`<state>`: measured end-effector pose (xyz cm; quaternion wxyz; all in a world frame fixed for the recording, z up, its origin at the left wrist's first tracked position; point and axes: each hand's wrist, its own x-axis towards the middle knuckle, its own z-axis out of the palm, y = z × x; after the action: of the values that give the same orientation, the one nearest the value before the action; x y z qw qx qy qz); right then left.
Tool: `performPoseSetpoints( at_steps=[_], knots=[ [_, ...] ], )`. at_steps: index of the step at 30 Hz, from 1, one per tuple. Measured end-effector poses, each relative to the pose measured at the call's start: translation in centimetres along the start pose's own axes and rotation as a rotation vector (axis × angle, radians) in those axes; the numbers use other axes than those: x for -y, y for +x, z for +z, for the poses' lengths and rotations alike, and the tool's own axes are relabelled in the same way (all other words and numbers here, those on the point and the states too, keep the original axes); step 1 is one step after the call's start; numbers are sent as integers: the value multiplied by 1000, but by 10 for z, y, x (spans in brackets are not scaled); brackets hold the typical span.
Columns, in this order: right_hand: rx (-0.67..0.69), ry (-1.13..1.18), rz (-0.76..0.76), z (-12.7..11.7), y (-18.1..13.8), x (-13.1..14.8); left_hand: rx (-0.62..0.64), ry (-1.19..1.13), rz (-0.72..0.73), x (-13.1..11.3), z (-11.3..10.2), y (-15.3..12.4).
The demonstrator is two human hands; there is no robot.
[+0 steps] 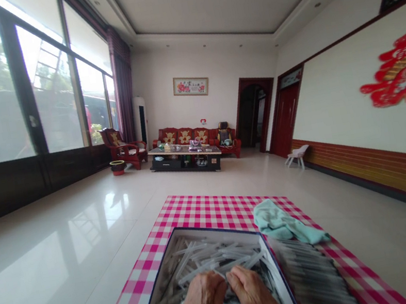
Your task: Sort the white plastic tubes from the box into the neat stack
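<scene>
Teal towel beside blue-rimmed box

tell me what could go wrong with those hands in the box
The white plastic sticks lie in a loose tangle in the box, so the left hand and right hand might drag several at once and spill some. The blurred rows of items on the checked cloth sit right beside the box, so a slip could knock them askew.

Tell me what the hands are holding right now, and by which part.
The left hand and right hand are on the white plastic sticks in the box. Whether they grip any stick, or where, cannot be told.
</scene>
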<state>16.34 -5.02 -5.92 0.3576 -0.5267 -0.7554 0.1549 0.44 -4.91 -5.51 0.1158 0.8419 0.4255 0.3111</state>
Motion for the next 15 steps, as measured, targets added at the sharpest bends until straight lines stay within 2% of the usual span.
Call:
performPoseSetpoints(
  at_steps=[10,15],
  knots=[
    [19,120,14,-13,-4,9,-26,34,-25,1,2,0],
    [33,61,32,-5,-3,2,-26,39,-12,2,3,-2]
  ],
)
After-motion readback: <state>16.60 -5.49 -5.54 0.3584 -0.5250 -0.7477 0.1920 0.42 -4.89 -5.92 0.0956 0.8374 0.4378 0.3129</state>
